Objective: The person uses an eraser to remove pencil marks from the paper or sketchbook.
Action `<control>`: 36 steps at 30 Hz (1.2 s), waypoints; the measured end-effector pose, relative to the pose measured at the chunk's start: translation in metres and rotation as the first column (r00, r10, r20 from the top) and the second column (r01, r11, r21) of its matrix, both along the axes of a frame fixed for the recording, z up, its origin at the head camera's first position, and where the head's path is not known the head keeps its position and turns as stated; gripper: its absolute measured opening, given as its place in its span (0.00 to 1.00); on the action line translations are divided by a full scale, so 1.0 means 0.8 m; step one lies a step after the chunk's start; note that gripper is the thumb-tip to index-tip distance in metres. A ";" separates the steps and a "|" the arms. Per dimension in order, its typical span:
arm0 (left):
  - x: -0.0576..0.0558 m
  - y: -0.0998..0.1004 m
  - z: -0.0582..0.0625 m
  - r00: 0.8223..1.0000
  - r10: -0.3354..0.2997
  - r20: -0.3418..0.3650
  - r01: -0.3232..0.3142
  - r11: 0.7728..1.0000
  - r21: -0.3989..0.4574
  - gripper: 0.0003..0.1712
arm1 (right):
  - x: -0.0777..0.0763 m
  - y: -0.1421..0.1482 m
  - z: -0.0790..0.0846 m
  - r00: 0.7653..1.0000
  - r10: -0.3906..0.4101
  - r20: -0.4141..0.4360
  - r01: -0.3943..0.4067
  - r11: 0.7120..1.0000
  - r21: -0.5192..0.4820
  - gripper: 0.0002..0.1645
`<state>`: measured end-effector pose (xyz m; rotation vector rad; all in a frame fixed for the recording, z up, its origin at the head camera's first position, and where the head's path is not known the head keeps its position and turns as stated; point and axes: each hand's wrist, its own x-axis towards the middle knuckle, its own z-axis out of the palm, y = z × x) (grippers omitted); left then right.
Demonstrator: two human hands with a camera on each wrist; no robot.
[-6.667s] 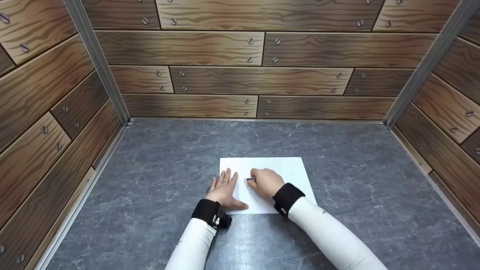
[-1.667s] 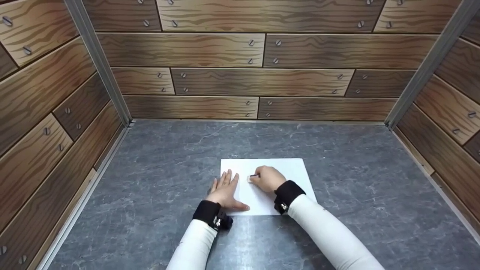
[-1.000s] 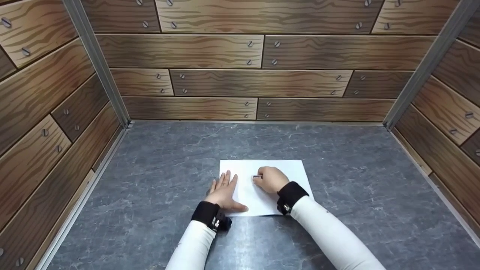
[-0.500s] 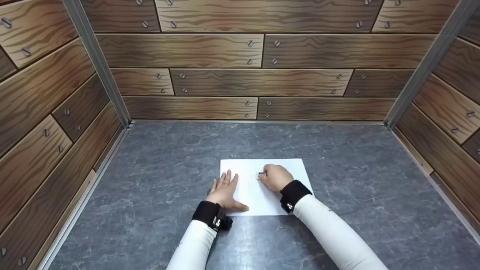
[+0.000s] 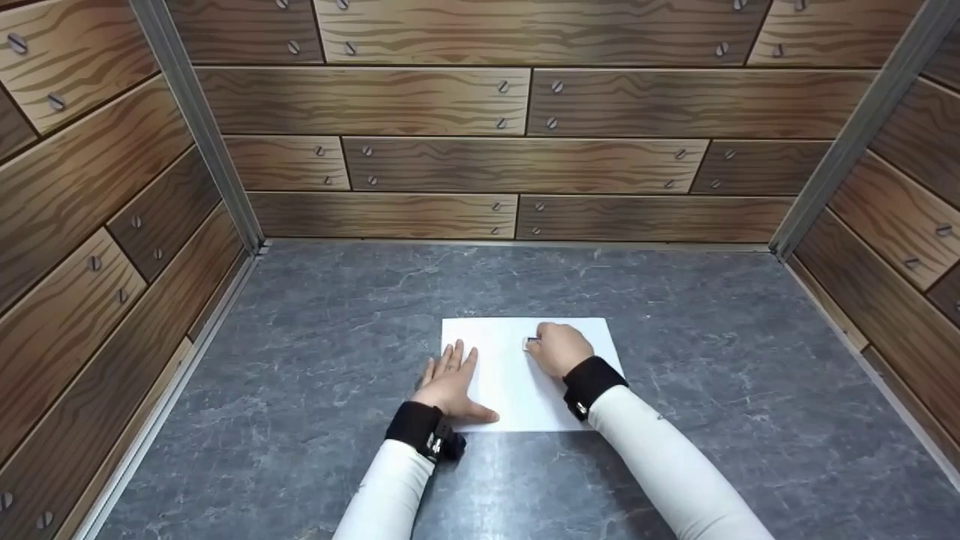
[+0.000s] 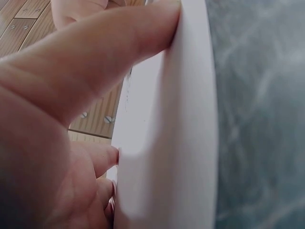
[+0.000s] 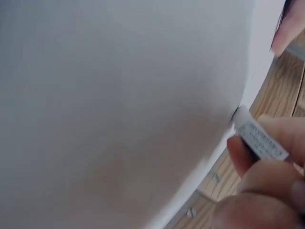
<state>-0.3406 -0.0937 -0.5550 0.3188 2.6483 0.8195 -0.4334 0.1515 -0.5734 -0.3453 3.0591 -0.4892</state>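
Note:
A white sheet of paper (image 5: 517,409) lies on the grey tabletop in the head view. My left hand (image 5: 446,391) rests on its left side, fingers spread and thumb out near the front edge. In the left wrist view that thumb (image 6: 119,43) presses the paper. Toward the sheet's upper right, my right hand (image 5: 562,350) pinches a small white eraser (image 5: 527,344). The right wrist view shows the eraser (image 7: 262,138) in a printed sleeve with a barcode, its tip against the paper. Curled fingers hide its rear end.
Dark grey marbled tabletop (image 5: 337,360) surrounds the sheet. Wood-plank-patterned walls (image 5: 420,165) stand at the back and both sides, with metal strips at the corners. Black bands with small cameras (image 5: 592,382) sit on both wrists.
Over the last second or two, my right hand has moved the eraser rightward and slightly away across the paper. The left hand has stayed in place.

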 end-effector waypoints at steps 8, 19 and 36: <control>0.004 0.002 0.007 1.000 0.013 -0.007 -0.013 1.000 -0.001 0.74 | 0.002 -0.009 -0.001 0.992 0.117 0.036 -0.115 0.991 -0.061 0.19; 0.000 0.000 0.000 1.000 0.000 -0.007 0.000 1.000 0.006 0.75 | -0.005 0.009 -0.005 1.000 -0.009 -0.027 0.008 0.999 -0.043 0.19; 0.001 -0.002 0.003 1.000 0.000 0.023 -0.001 0.999 0.033 0.75 | -0.012 0.017 0.003 0.994 -0.103 0.036 0.106 0.991 -0.084 0.20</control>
